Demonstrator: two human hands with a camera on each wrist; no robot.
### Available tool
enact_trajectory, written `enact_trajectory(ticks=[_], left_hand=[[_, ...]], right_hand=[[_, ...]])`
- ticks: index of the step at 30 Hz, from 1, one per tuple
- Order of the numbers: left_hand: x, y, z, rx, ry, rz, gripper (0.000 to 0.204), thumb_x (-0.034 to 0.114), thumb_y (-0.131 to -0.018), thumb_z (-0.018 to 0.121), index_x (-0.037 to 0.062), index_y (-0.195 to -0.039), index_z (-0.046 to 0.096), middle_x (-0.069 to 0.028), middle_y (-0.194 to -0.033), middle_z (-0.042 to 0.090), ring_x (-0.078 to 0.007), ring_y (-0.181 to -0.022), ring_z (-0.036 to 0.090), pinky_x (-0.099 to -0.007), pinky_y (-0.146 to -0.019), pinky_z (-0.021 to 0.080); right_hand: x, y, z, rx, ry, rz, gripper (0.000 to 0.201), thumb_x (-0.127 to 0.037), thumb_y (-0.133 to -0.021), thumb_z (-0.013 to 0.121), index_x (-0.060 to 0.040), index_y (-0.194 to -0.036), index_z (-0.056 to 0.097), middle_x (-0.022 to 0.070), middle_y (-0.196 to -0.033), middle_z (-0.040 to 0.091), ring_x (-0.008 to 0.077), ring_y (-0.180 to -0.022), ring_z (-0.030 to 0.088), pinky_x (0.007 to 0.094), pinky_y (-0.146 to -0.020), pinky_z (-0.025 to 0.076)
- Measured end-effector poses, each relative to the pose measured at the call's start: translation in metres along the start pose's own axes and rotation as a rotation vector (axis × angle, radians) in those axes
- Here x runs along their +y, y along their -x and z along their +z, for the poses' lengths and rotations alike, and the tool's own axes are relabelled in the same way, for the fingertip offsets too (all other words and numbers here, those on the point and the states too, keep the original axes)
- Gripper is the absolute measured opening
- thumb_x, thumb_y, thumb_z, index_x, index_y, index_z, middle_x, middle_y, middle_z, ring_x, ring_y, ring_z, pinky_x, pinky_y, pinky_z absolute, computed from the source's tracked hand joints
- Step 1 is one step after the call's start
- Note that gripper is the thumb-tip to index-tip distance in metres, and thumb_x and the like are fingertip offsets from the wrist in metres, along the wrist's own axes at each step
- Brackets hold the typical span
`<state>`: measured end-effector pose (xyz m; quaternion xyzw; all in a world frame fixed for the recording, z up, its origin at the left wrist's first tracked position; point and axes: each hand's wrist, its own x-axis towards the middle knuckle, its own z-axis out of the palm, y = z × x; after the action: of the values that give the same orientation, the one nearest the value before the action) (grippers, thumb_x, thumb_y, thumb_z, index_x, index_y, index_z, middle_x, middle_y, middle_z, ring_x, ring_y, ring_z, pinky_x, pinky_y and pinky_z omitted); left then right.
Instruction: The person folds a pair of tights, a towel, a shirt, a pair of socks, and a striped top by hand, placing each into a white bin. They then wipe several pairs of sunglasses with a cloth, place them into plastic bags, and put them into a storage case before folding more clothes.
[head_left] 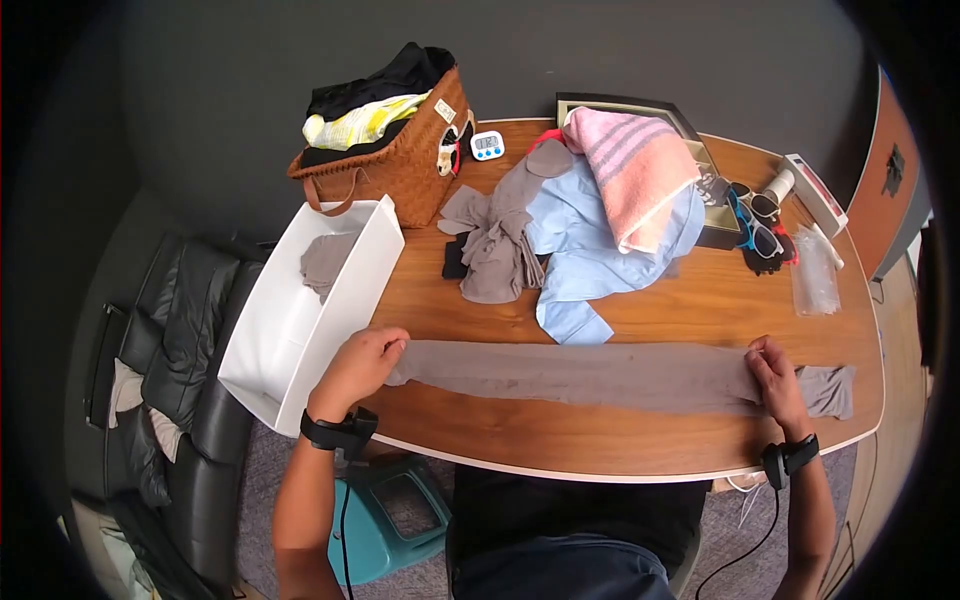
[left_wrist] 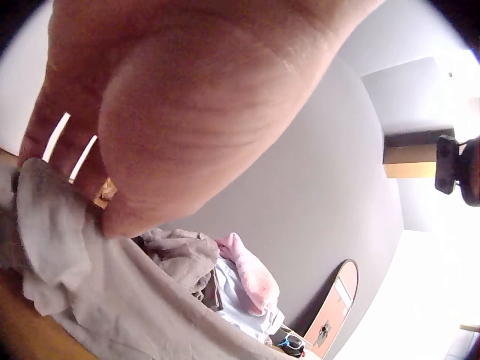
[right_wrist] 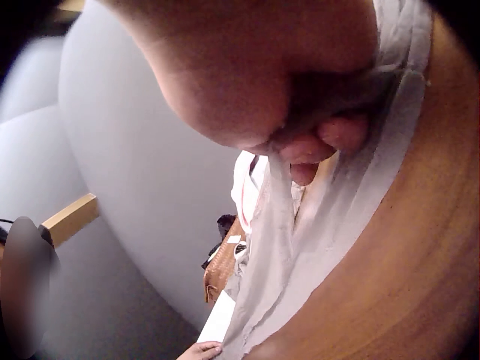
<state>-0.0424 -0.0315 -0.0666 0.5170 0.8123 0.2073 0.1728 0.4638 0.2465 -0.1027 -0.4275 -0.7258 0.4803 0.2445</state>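
Note:
A long, thin grey-brown stocking (head_left: 560, 372) lies stretched sideways along the front of the wooden table. My left hand (head_left: 358, 365) pinches its left end between thumb and fingers. Near the other end my right hand (head_left: 775, 380) grips it, and a short loose part hangs past that hand to the right. In the left wrist view the stocking (left_wrist: 150, 307) runs away from the fingers in a taut band with folds at the near end. The right wrist view has my curled fingertips (right_wrist: 345, 131) against the cloth, which drapes in two layers there.
A white bin (head_left: 345, 300) with grey cloth inside stands left, before a woven basket (head_left: 415, 160) of clothes. Beyond the stocking lie bunched grey cloth (head_left: 500, 250), a light blue shirt (head_left: 575, 290) and a pink towel (head_left: 630, 170). Sunglasses (head_left: 765, 240) and clear plastic bags (head_left: 815, 275) sit right.

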Motion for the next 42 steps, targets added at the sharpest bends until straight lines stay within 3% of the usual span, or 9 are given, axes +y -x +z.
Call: enact_trajectory(ticks=[3, 5, 9, 14, 22, 27, 30, 36, 42], left_hand=[[0.0, -0.002, 0.003, 0.097, -0.07, 0.109, 0.017, 0.01, -0.093, 0.058, -0.0016, -0.104, 0.063, -0.0115, -0.087, 0.066, -0.0178, -0.083, 0.062, -0.0272, -0.075, 0.048], [-0.002, -0.005, 0.007, 0.28, 0.232, 0.071, 0.013, 0.011, -0.092, 0.06, 0.0009, -0.101, 0.064, -0.0078, -0.082, 0.064, -0.0178, -0.071, 0.059, -0.0278, -0.067, 0.047], [0.009, -0.007, -0.003, 0.378, 0.569, 0.02, 0.012, 0.007, -0.093, 0.06, 0.0008, -0.104, 0.063, -0.0013, -0.081, 0.06, -0.0081, -0.072, 0.054, -0.0232, -0.065, 0.045], [-0.017, -0.008, 0.004, 0.171, 0.299, 0.002, 0.016, 0.002, -0.092, 0.057, -0.001, -0.107, 0.062, -0.0069, -0.084, 0.067, -0.0127, -0.075, 0.061, -0.0264, -0.071, 0.05], [-0.012, -0.002, 0.008, 0.134, 0.25, -0.041, 0.014, 0.01, -0.093, 0.06, 0.0002, -0.103, 0.062, -0.0045, -0.082, 0.064, -0.0121, -0.077, 0.06, -0.0264, -0.07, 0.05], [-0.001, 0.009, 0.008, -0.086, -0.089, -0.253, 0.018, 0.017, -0.089, 0.066, -0.0002, -0.093, 0.062, -0.0058, -0.078, 0.063, -0.0141, -0.072, 0.057, -0.0293, -0.064, 0.047], [-0.017, 0.009, 0.012, -0.11, 0.005, -0.196, 0.018, 0.016, -0.088, 0.066, -0.0005, -0.093, 0.061, -0.005, -0.077, 0.062, -0.0136, -0.069, 0.055, -0.0287, -0.063, 0.046], [-0.019, 0.017, 0.01, 0.256, 0.21, -0.067, 0.013, 0.011, -0.091, 0.063, 0.0001, -0.098, 0.062, -0.003, -0.075, 0.062, -0.0109, -0.066, 0.054, -0.0265, -0.062, 0.046], [-0.034, 0.015, 0.013, 0.217, 0.39, -0.162, 0.014, 0.012, -0.093, 0.061, 0.0002, -0.1, 0.063, -0.0031, -0.077, 0.063, -0.0101, -0.069, 0.058, -0.0244, -0.064, 0.047]], right_hand=[[0.003, -0.003, -0.004, -0.033, -0.036, 0.029, 0.01, -0.018, -0.101, 0.052, -0.0083, -0.098, 0.051, -0.009, -0.079, 0.042, 0.0016, -0.072, 0.036, 0.0172, -0.063, 0.031], [0.001, -0.004, -0.008, -0.042, -0.06, 0.036, 0.011, -0.02, -0.101, 0.053, -0.0093, -0.098, 0.052, -0.0095, -0.081, 0.042, 0.0016, -0.074, 0.036, 0.0168, -0.065, 0.032], [-0.006, -0.008, -0.018, 0.022, -0.094, 0.04, 0.012, -0.022, -0.1, 0.054, -0.0106, -0.098, 0.052, -0.0107, -0.079, 0.041, 0.0007, -0.072, 0.034, 0.0166, -0.062, 0.028], [0.007, -0.011, -0.019, -0.089, -0.022, 0.057, 0.011, -0.018, -0.1, 0.054, -0.0085, -0.095, 0.052, -0.0094, -0.078, 0.043, 0.0017, -0.072, 0.038, 0.0174, -0.063, 0.032], [-0.004, -0.009, -0.012, -0.053, -0.019, 0.13, 0.01, -0.016, -0.099, 0.054, -0.0077, -0.095, 0.051, -0.0082, -0.076, 0.044, 0.002, -0.068, 0.039, 0.0181, -0.059, 0.032], [-0.012, -0.005, -0.01, -0.059, -0.018, 0.161, 0.011, -0.017, -0.099, 0.054, -0.0074, -0.094, 0.051, -0.0081, -0.074, 0.044, 0.0021, -0.067, 0.038, 0.0189, -0.057, 0.032], [0.0, -0.007, -0.009, -0.098, -0.014, 0.106, 0.013, -0.017, -0.1, 0.054, -0.0066, -0.092, 0.052, -0.0083, -0.074, 0.044, 0.0022, -0.067, 0.038, 0.0193, -0.058, 0.032], [0.008, -0.009, -0.01, -0.114, 0.041, 0.095, 0.015, -0.015, -0.099, 0.055, -0.0052, -0.088, 0.053, -0.0086, -0.075, 0.043, 0.0031, -0.067, 0.037, 0.0198, -0.058, 0.033], [0.002, -0.009, -0.008, -0.128, 0.051, 0.111, 0.015, -0.015, -0.1, 0.054, -0.0049, -0.089, 0.053, -0.0081, -0.075, 0.043, 0.0036, -0.07, 0.038, 0.0198, -0.061, 0.033]])
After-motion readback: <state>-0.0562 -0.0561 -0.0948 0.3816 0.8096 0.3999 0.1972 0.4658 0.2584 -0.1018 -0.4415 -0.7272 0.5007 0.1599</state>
